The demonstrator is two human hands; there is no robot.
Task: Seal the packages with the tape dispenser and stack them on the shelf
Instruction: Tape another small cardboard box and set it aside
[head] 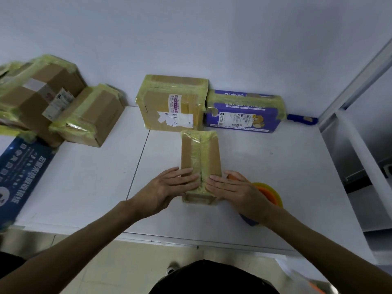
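White table [84, 187] holds several taped packages [171, 102] by the wall, seemingly awaiting stacking, and a small box [200, 153] near the front, its taped seam pressed by the flat, ungripping left hand [169, 187] and right hand [235, 192], tape dispenser [269, 194] just beside.

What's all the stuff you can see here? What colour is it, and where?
small box: 1, brown with yellowish tape, middle of table
back box: 1, brown, taped, against the wall
purple box: 1, purple, right of back box
pile of boxes: at least 2, brown, taped, far left
flat blue pack: 1, blue, under the pile
blue thing: 1, by the wall; unclear what
tape dispenser: 1, orange and yellow, beneath right hand
table: 1, white
shelf: 1, white, right
left hand: flat on small box
right hand: flat on small box
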